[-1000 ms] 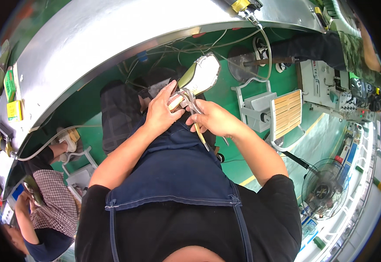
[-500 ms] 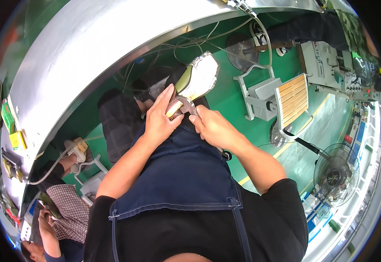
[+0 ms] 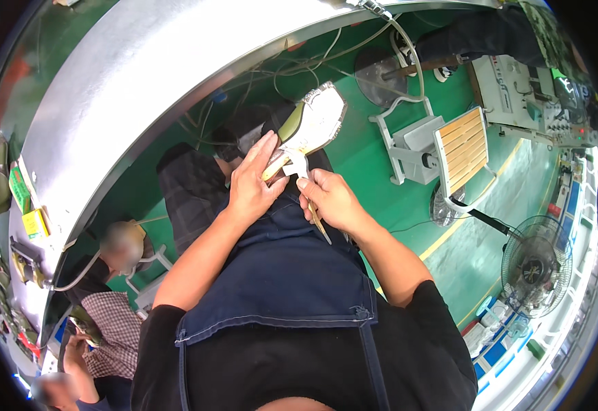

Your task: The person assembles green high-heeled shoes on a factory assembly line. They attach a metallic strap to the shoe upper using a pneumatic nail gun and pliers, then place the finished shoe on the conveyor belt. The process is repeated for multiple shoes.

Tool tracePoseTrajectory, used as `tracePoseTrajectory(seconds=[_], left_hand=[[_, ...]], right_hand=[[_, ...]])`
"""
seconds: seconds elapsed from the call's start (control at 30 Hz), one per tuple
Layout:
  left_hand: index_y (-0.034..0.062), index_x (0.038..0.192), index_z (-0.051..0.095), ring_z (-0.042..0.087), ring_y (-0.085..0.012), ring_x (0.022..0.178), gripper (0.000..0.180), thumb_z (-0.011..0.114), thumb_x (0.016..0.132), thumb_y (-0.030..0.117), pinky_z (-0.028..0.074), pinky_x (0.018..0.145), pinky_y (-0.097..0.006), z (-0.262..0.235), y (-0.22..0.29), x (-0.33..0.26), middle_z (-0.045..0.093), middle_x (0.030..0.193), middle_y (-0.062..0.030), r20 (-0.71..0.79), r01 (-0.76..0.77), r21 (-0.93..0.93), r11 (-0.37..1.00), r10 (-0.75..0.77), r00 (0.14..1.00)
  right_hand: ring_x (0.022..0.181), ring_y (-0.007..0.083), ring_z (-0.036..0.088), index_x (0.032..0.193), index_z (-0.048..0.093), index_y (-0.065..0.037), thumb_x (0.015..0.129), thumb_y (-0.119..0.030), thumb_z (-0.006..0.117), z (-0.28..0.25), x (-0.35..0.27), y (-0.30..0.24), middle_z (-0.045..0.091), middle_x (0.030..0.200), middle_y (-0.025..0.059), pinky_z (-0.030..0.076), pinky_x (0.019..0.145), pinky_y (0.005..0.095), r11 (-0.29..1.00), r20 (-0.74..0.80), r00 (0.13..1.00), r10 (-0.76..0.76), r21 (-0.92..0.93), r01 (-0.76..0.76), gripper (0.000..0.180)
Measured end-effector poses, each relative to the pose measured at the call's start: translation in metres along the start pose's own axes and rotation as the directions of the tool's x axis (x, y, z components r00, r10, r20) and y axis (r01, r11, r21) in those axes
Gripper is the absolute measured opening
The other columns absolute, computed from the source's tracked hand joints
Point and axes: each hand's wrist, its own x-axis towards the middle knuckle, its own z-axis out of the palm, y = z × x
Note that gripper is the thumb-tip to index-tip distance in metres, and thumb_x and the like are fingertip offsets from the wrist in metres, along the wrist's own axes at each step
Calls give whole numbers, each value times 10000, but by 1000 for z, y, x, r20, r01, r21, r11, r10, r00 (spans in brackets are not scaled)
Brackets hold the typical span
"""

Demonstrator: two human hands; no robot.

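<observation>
An upturned shoe [image 3: 313,123] with a pale sole and an olive-green upper rests against my lap, above my dark blue apron [image 3: 285,267]. My left hand [image 3: 254,181] lies flat along its heel side and steadies it. My right hand [image 3: 330,198] is shut on a thin tool [image 3: 315,214] with a metal tip at the shoe's edge and a yellowish handle pointing back toward me. Both hands meet at the shoe's near end.
A wide grey metal conveyor table [image 3: 141,89] arcs across the top left, with cables under it. A stool with a wooden slat seat [image 3: 460,147] stands on the green floor at right, a floor fan [image 3: 535,264] beyond it. Another person [image 3: 117,253] sits at lower left.
The shoe and both hands have shifted slightly right and up in view as my head turned. My right hand has slid a little along the shoe's edge with the tool.
</observation>
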Motion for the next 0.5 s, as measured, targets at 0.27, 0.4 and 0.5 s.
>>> tracePoseTrajectory(seconds=[0.27, 0.4, 0.5], left_hand=[[178, 1456, 618, 655, -404, 1242, 761, 883, 747, 97, 590, 973, -433, 0, -7, -10, 561, 1497, -207, -46, -222, 147, 964, 231, 972], [183, 1458, 615, 664, -398, 1209, 711, 861, 791, 148, 595, 951, -444, -5, -9, -13, 548, 1510, -189, -15, -236, 193, 953, 243, 970], [189, 1462, 610, 672, -389, 1167, 674, 835, 826, 191, 598, 935, -451, -6, -5, -15, 530, 1524, -177, 16, -218, 265, 939, 222, 975]], right_hand=[[633, 166, 684, 987, 599, 2, 1066, -268, 603, -13, 4, -1, 686, 836, 86, 578, 568, 313, 980, 143, 986, 80, 170, -104, 282], [822, 206, 757, 1191, 631, 30, 1066, -204, 583, -40, 3, -28, 740, 999, 131, 615, 687, 327, 985, 256, 964, 78, -168, -35, 270], [879, 206, 755, 1146, 634, 50, 1059, -154, 561, -70, -17, -70, 756, 1030, 134, 609, 740, 345, 865, 294, 948, 124, -500, 42, 234]])
